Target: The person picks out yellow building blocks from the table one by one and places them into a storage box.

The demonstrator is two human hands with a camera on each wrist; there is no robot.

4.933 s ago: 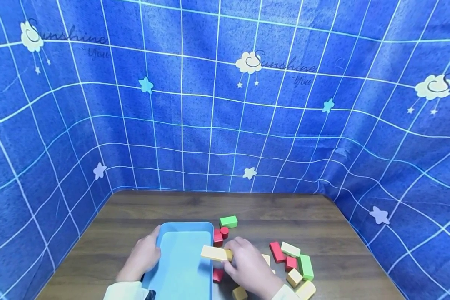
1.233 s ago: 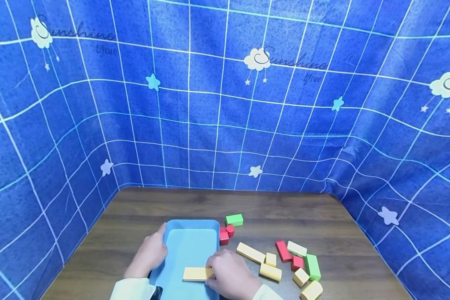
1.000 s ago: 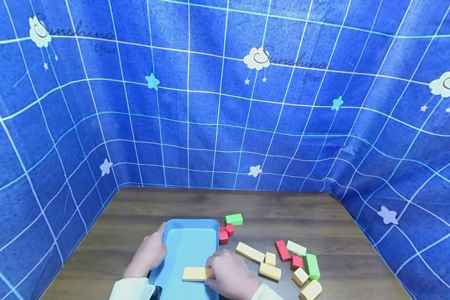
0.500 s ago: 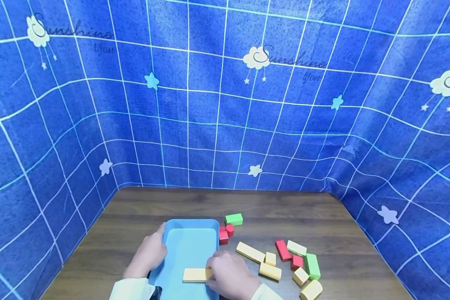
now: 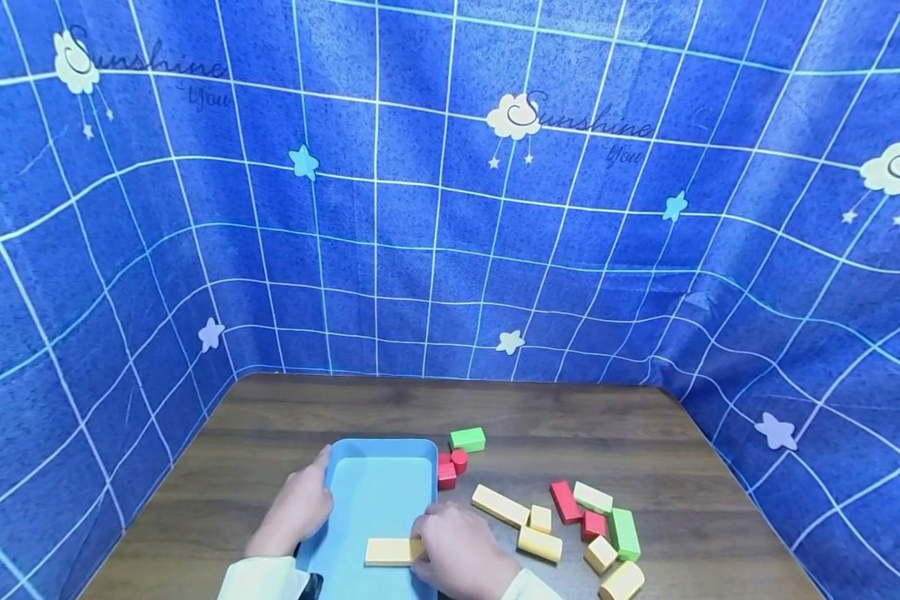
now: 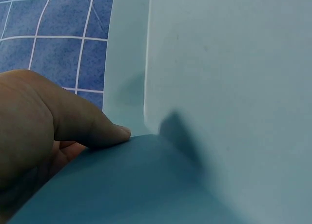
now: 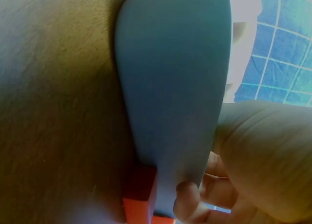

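The blue tray (image 5: 378, 483) lies on the brown wood-grain table. My left hand (image 5: 303, 504) grips its left wall; in the left wrist view the thumb (image 6: 100, 121) bends over the rim. Reaching over the right wall, my right hand (image 5: 461, 546) holds the right end of a natural-wood block (image 5: 388, 552) low inside the tray. The fingers cover that end. In the right wrist view, a fingertip (image 7: 187, 199) is at the tray's outer wall (image 7: 173, 73), near a red block (image 7: 139, 195).
Against the tray's right side are a red cube (image 5: 447, 477) and a red cylinder (image 5: 459, 461), with a green block (image 5: 467, 440) behind. Right of my hand lie a long wooden block (image 5: 499, 505) and a wooden cylinder (image 5: 540, 544). Several coloured blocks cluster farther right. A blue curtain (image 5: 450, 250) surrounds the table.
Since the oldest frame, my right hand has brought the wooden block left and down into the tray, uncovering blocks at its right. Over the last second both hands stay nearly still.
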